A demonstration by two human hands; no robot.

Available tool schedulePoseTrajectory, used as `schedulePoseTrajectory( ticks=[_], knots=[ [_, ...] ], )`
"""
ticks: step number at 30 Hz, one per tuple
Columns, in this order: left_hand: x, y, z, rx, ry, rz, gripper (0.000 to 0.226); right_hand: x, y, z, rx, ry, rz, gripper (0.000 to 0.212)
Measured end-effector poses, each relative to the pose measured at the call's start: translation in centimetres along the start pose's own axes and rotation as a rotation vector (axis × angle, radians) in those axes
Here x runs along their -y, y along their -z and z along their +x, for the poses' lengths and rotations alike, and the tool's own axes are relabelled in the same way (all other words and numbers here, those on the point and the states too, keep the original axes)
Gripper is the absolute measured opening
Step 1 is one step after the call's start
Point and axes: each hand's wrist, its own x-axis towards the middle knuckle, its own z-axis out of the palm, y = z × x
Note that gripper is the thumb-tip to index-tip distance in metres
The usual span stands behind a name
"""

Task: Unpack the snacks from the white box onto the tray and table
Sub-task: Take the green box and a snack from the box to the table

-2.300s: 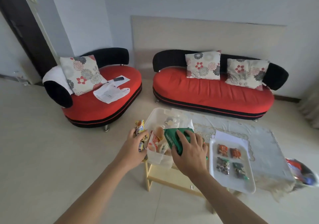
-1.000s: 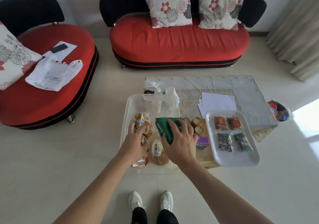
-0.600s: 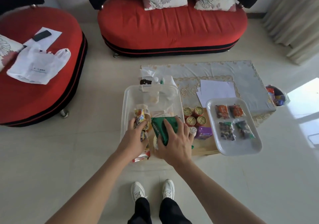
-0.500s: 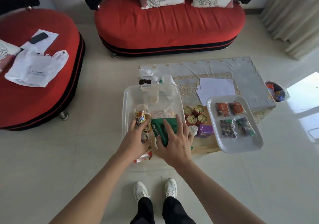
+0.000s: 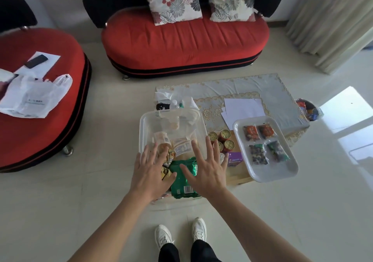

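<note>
The white translucent box point(image 5: 145, 124) stands on the table's left end with several snack packs inside. A green snack bag point(image 5: 182, 183) lies at its near end, and a yellowish packet point(image 5: 166, 167) shows beside it. My left hand point(image 5: 150, 173) and my right hand point(image 5: 207, 171) hover over the box with fingers spread and straight, holding nothing. The white tray point(image 5: 264, 173) sits to the right and carries two orange packs point(image 5: 258, 132) and two dark packs point(image 5: 267, 153). Red cans point(image 5: 225, 140) and a purple box point(image 5: 234, 158) stand between box and tray.
The low table point(image 5: 242, 94) has a lace cloth and white papers point(image 5: 243, 108). A red sofa point(image 5: 181, 39) stands behind, a red chair point(image 5: 40, 110) with a white bag to the left. A small bin point(image 5: 307, 109) sits at the table's right end. My feet point(image 5: 181, 233) stand below.
Both hands have let go: the green bag now lies in the box's near end and the fingers of both hands have spread open above the box.
</note>
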Motion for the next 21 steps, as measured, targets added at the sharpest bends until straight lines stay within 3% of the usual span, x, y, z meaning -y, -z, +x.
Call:
schedulePoseTrajectory(
  ticks=[10,21],
  knots=[
    [-2.6,4.7,0.1,-0.049,0.003,-0.009,0.09,-2.4,5.9,0.6,-0.056,-0.005,0.006,0.082],
    [-8.3,9.7,3.7,-0.065,-0.3,0.081,0.099,-7.9,12.3,-4.1,-0.25,-0.286,0.023,0.085]
  ],
)
